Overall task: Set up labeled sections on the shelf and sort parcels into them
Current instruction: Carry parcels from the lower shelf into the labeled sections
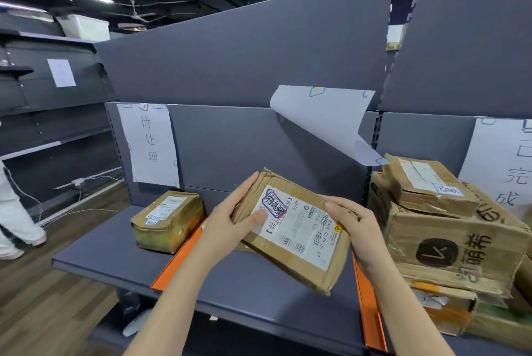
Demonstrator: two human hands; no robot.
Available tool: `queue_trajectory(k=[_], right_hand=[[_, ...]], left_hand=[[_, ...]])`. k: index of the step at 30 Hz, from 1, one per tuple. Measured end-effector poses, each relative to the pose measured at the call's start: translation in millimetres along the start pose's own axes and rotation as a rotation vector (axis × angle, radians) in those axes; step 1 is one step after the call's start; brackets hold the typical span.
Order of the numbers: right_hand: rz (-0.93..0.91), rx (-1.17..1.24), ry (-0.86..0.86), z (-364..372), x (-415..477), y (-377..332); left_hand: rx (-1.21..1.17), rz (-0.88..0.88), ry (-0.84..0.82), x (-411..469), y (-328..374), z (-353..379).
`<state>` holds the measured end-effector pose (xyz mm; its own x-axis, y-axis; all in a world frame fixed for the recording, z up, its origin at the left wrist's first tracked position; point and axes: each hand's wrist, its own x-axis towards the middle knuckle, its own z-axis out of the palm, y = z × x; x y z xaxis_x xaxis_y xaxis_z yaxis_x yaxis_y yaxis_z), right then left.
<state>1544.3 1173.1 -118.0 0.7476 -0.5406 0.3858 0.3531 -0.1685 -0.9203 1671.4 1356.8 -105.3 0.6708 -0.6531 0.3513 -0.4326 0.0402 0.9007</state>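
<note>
Left hand (233, 219) and right hand (352, 224) grip parcel (296, 236) ends above grey shelf (253, 288) bay between orange dividers (175, 265); box stack (452, 243) crowds right edge.

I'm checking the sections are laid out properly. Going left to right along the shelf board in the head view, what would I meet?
small parcel → left orange divider → held parcel, gripped by the left hand and right hand → right orange divider → stack of parcels
</note>
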Motion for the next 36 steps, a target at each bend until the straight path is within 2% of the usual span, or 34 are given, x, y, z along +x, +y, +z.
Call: queue_trajectory(k=[4,6,8,11,15,19,22,30,36], right_hand=[[0.015,-0.046,0.183,7,2,8],[0.048,-0.066,0.215,7,-2,14],[0.052,-0.082,0.112,8,-11,20],[0.006,-0.204,-0.138,13,-25,25],[-0.067,-0.339,-0.091,13,-28,26],[-0.106,-0.328,-0.017,11,-27,27],[-0.118,-0.32,-0.01,10,-27,29],[-0.089,-0.31,-0.079,19,-25,43],[-0.033,-0.277,-0.145,27,-27,61]], left_hand=[[-0.053,0.023,0.144,-3,-3,10],[-0.077,0.037,0.236,-4,-6,13],[-0.125,0.049,0.335,-2,-8,15],[-0.176,0.037,0.414,0,-11,16],[-0.122,0.024,0.384,-3,-16,18],[0.01,-0.011,0.196,-7,-21,15],[0.066,-0.029,0.121,-10,-26,10],[0.032,-0.023,0.176,-26,-24,5],[0.05,-0.095,0.293,-44,-40,0]])
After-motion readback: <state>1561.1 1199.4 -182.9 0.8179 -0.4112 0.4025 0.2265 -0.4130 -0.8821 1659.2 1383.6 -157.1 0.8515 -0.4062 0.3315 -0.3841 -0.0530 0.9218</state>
